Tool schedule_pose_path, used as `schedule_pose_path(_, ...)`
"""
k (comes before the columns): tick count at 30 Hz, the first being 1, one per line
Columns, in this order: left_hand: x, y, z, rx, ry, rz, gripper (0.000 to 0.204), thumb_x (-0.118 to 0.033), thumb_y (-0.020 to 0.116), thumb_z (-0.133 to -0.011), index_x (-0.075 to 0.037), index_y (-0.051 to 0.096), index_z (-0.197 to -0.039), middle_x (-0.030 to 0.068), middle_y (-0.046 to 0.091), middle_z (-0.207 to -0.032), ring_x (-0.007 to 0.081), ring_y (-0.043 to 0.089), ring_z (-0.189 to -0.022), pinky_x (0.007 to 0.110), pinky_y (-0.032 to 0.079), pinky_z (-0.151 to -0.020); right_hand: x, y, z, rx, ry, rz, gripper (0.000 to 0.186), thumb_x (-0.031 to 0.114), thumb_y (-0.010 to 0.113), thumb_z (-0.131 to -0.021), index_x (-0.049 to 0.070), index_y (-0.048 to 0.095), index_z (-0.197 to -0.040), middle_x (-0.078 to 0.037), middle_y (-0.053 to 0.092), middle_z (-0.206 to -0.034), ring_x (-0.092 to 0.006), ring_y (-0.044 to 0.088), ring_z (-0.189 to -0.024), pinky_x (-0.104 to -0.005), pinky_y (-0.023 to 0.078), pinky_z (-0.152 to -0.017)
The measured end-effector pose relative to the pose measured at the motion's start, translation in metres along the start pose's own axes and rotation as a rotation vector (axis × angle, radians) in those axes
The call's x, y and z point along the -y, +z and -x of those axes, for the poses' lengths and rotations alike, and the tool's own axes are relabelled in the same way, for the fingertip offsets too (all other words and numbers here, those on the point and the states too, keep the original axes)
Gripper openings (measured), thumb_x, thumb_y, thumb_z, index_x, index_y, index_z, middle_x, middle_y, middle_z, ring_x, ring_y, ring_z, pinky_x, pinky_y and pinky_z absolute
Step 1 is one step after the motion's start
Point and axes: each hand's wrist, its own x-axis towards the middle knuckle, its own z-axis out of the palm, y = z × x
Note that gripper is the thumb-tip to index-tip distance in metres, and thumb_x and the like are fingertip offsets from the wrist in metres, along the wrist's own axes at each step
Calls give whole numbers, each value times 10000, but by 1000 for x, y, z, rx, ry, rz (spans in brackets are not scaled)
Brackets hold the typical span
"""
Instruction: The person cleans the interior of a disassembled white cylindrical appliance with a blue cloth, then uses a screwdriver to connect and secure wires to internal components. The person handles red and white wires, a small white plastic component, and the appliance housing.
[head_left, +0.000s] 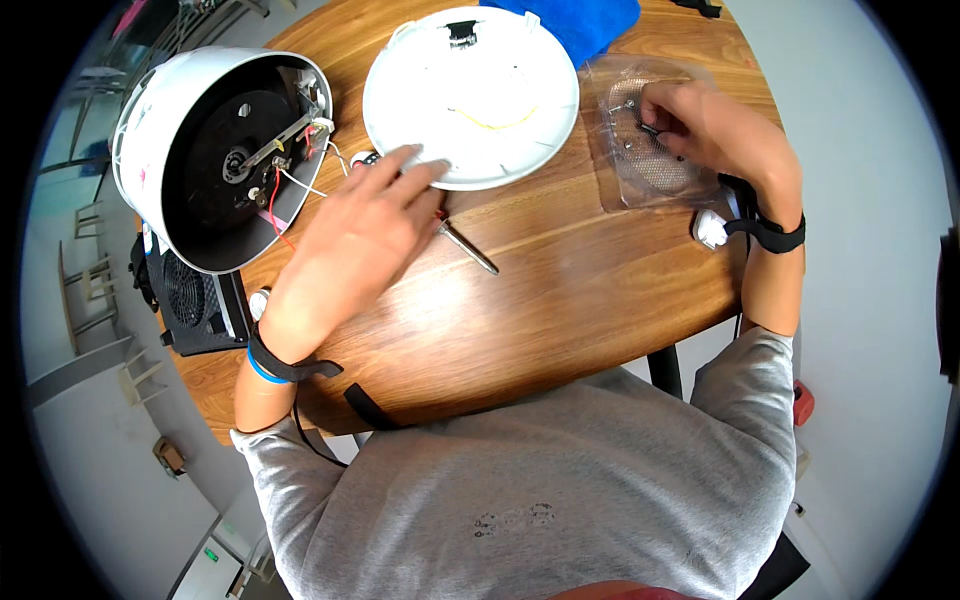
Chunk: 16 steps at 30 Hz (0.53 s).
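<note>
My left hand (365,225) lies palm down with its fingers stretched out, above the handle end of a screwdriver. From under it the screwdriver's metal shaft (468,248) points toward the near right; the hand hides most of the handle. The fingertips reach the near rim of a round white plastic cover (475,90). My right hand (705,125) dips into a clear plastic tray (665,190) that has a few small metal screws (628,146) in it. Its thumb and fingers are pinched together by a small dark piece, too small to name.
At the left a white round appliance housing (150,150) lies on its side, with red and white wires coming out. A black fan unit (195,305) sits by the table's left edge. Blue cloth (585,25) lies at the back, beside the cover. The wooden table (560,300) has a curved edge.
</note>
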Motion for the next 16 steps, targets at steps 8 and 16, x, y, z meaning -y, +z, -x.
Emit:
schedule_pose_path(8,11,-5,-3,12,-89,-45,265,-123,799,-1020,0,801,-1255,114,697,-1558,398,563,-1567,530,547,-1221,12,2,-2,-113,-243,1,283,-8,848,-922,41,677,-1143,-148,749,-1029,-407,724,-1017,-491,589,-881)
schedule_pose_path(16,12,-5,-11,47,-62,16,291,-130,784,-1042,-32,812,-1315,122,674,-1610,413,541,-1599,525,533,-1250,27,17,-23,148,-116,22,144,106,795,-1017,53,727,-1134,-151,779,-1121,-404,716,-1127,-491,579,-963)
